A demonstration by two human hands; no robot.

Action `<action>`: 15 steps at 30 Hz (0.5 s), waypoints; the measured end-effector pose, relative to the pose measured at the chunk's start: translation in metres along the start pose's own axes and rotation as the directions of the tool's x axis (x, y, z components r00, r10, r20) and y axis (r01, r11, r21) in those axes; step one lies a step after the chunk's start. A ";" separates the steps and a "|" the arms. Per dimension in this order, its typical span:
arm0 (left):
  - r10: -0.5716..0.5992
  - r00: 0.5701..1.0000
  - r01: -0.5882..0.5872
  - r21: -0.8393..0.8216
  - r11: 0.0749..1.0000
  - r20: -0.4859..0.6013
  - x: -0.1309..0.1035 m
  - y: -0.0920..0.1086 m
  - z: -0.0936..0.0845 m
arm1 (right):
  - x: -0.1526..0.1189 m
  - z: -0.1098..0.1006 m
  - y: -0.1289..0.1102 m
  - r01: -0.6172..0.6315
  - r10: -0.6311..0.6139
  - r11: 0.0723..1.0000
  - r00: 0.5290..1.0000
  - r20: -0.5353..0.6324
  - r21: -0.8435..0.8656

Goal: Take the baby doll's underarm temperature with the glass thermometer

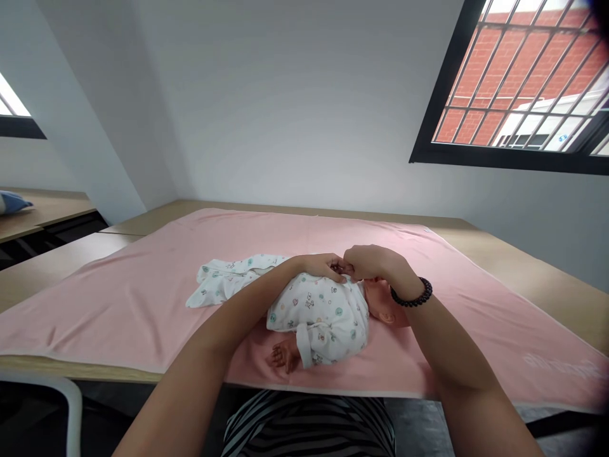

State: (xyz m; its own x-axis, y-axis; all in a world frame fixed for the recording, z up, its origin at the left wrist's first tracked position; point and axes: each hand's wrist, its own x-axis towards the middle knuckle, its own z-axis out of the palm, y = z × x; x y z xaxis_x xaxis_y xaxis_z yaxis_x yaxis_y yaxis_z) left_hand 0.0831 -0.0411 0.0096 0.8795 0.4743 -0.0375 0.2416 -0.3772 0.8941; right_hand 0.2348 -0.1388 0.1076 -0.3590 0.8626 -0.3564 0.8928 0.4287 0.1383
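Note:
A baby doll point(380, 303) lies on its back, its head to the right and partly hidden by my right forearm. It wears a white baby shirt point(321, 311) with small printed figures. The doll's near hand point(284, 355) sticks out of a folded cuff. My left hand point(323, 266) rests over the upper front of the shirt, fingers curled closed on its cloth. Close against it, near the doll's neck, is my right hand point(373, 261), bent at the wrist with fingers pinched together. What those right fingertips hold is hidden.
A pink cloth point(157, 279) covers most of the wooden table point(533, 263). White printed clothing point(221, 282) stretches left from the doll's body. A chair frame point(71, 393) stands at the lower left. Behind are a white wall and a barred window point(518, 82).

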 end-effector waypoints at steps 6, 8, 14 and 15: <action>0.053 0.998 -0.050 -0.074 0.996 0.037 -0.002 0.001 -0.002 | -0.006 0.005 -0.002 0.027 -0.035 0.998 0.990 -0.133 -0.064; 0.058 0.997 -0.054 -0.080 0.995 0.054 -0.002 0.001 -0.002 | -0.005 0.006 -0.001 0.026 -0.038 0.997 0.987 -0.154 -0.076; 0.001 0.999 0.001 -0.041 0.999 0.046 -0.001 0.002 0.000 | -0.002 0.005 0.000 0.025 -0.034 0.997 0.992 -0.121 -0.068; -0.003 0.999 0.005 -0.040 0.999 0.050 -0.001 0.002 0.000 | -0.001 0.005 0.000 0.030 -0.037 0.997 0.992 -0.117 -0.066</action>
State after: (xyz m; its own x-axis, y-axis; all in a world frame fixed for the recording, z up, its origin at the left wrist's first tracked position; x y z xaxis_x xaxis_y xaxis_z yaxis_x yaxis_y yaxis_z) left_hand 0.0827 -0.0422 0.0114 0.8982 0.4351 -0.0621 0.2291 -0.3429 0.9110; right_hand 0.2362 -0.1410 0.1036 -0.4213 0.8715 -0.2508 0.8619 0.4708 0.1881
